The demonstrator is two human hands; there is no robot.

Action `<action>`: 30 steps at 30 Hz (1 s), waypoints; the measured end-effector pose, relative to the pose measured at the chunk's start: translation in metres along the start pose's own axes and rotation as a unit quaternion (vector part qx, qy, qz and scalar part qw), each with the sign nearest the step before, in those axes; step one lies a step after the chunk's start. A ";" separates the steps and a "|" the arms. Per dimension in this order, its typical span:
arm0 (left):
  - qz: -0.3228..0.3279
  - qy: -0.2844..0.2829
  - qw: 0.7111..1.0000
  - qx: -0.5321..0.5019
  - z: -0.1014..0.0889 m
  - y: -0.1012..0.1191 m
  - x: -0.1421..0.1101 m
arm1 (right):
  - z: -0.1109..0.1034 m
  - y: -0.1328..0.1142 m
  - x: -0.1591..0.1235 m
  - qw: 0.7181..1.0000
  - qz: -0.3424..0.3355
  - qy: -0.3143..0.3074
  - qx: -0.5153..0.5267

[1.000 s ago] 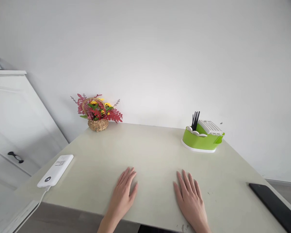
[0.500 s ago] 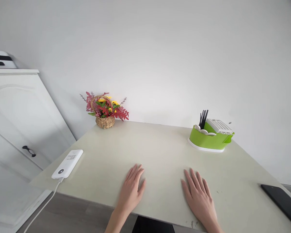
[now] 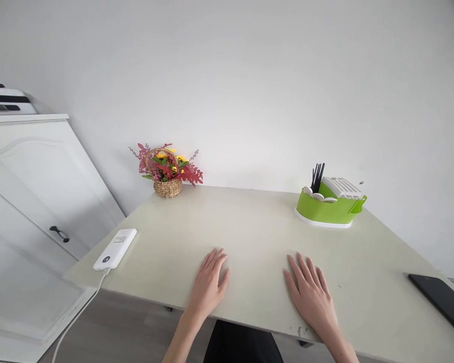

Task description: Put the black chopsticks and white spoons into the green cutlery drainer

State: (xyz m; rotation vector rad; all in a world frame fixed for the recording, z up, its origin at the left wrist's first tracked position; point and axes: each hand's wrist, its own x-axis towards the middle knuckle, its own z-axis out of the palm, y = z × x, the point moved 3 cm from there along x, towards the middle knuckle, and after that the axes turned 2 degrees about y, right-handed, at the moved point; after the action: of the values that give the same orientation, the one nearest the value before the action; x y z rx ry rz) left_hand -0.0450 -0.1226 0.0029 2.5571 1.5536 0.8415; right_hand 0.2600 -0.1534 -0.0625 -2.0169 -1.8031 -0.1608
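My left hand lies flat near the front edge of the pale table, fingers stretched out and holding nothing. To its right, my right hand also rests palm down, its fingers spread and empty. Beyond the right hand stands a green and white utensil holder with black chopsticks and several white spoons in it. Past the left hand, by the wall, is a wicker basket of red and yellow flowers.
A white power bank with a white cable lies at the table's left edge. A black phone is at the right. Left of the table stands a white cabinet with a black handle. A wall rises behind.
The view has shifted slightly, so the table and the things on it appear a little higher. Both hands stay flat in the same places on the table.
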 end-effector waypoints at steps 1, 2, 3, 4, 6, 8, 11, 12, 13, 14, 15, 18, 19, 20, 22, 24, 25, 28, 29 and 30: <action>0.000 0.000 1.000 0.000 0.000 0.000 0.000 | 0.000 -0.001 0.000 1.000 0.000 0.000 0.000; 0.000 0.001 1.000 0.000 0.000 0.000 0.000 | -0.001 -0.001 0.000 1.000 0.000 -0.001 0.001; 0.000 0.001 1.000 -0.001 0.000 0.000 0.000 | -0.001 -0.002 -0.001 1.000 0.001 -0.001 0.004; 0.000 0.002 1.000 -0.001 0.000 0.000 0.000 | 0.000 -0.002 -0.001 1.000 0.002 -0.002 0.009; 0.001 0.005 1.000 0.000 0.000 -0.001 0.000 | 0.003 0.001 0.000 1.000 0.003 -0.007 0.026; 0.003 0.006 1.000 0.001 0.000 -0.002 -0.001 | 0.009 0.010 0.006 0.998 0.003 -0.021 0.052; 0.004 0.008 1.000 0.002 0.000 -0.002 -0.001 | 0.016 0.040 0.033 0.994 0.035 -0.033 0.098; 0.003 0.009 1.000 0.001 0.000 -0.002 -0.001 | 0.016 0.055 0.047 0.992 0.067 -0.026 0.107; 0.003 0.009 1.000 0.001 0.000 -0.002 -0.001 | 0.014 0.071 0.062 0.988 0.109 -0.015 0.112; 0.002 0.008 1.000 0.002 0.000 -0.002 -0.001 | 0.010 0.087 0.078 0.985 0.137 -0.005 0.109; 0.001 0.007 1.000 0.003 0.000 -0.002 -0.001 | 0.005 0.102 0.094 0.982 0.157 0.006 0.105; 0.000 0.004 1.000 0.008 0.000 -0.002 -0.002 | -0.014 0.143 0.136 0.976 0.193 0.026 0.100; 0.001 0.005 1.000 0.010 0.001 -0.003 -0.002 | -0.019 0.155 0.146 0.974 0.202 0.032 0.100; 0.003 0.005 1.000 0.012 0.001 -0.003 -0.003 | -0.023 0.165 0.155 0.972 0.209 0.036 0.100; 0.006 0.002 1.000 0.015 0.001 -0.003 -0.003 | -0.027 0.183 0.168 0.971 0.215 0.038 0.099; 0.006 -0.003 1.000 0.018 0.001 -0.003 -0.004 | -0.026 0.198 0.177 0.971 0.215 0.035 0.097; 0.005 -0.005 1.000 0.020 0.001 -0.002 -0.005 | -0.024 0.205 0.181 0.971 0.216 0.031 0.094; 0.000 -0.012 1.000 0.021 0.000 -0.001 -0.005 | -0.016 0.222 0.190 0.973 0.214 0.012 0.080; -0.002 -0.014 1.000 0.020 -0.001 -0.001 -0.005 | -0.014 0.226 0.192 0.975 0.211 0.007 0.073; -0.004 -0.016 1.000 0.019 -0.001 -0.001 -0.005 | -0.011 0.230 0.194 0.976 0.207 0.007 0.063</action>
State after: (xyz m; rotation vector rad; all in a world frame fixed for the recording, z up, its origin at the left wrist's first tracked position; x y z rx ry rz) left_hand -0.0480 -0.1270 0.0012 2.5752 1.5853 0.7722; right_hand 0.5138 0.0059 -0.0363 -2.2353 -1.3105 0.0642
